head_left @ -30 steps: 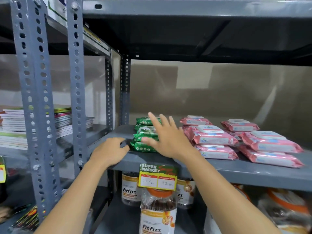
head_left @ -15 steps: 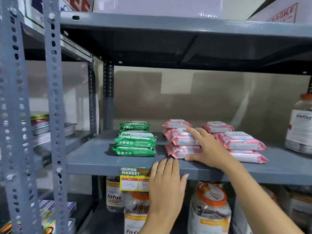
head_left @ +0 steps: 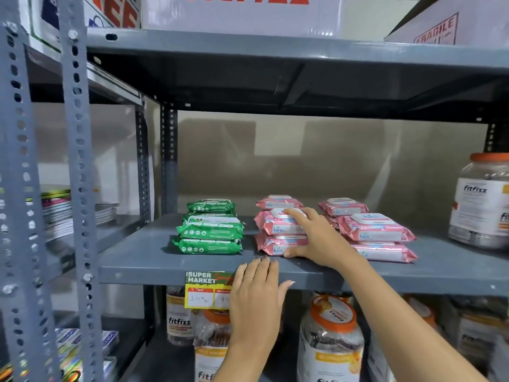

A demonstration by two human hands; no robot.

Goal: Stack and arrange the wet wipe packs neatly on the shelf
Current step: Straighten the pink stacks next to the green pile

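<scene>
Just right of the frame's centre, the right hand point(head_left: 321, 239) clasps the right end of a two-high stack of pink wet wipe packs point(head_left: 278, 234): its fingers point(head_left: 296, 213) lie spread over the white lid of the upper pack and its thumb presses the front of the lower one at the grey shelf point(head_left: 165, 257). Below it, at lower centre, the left hand point(head_left: 257, 301) lies flat against the shelf's front lip, fingers together with their tips on the top edge, a ring on one finger; it holds nothing and partly covers a yellow price tag point(head_left: 205, 289). Left of the clasped stack, a little apart, stands a pile of green wet wipe packs point(head_left: 210, 234), more green behind it. A second pink stack point(head_left: 381, 238) sits just right of the hand, with further pink packs behind both. At the far right edge of the shelf stands a clear jar point(head_left: 482, 202) with an orange lid; similar jars fill the shelf beneath.
</scene>
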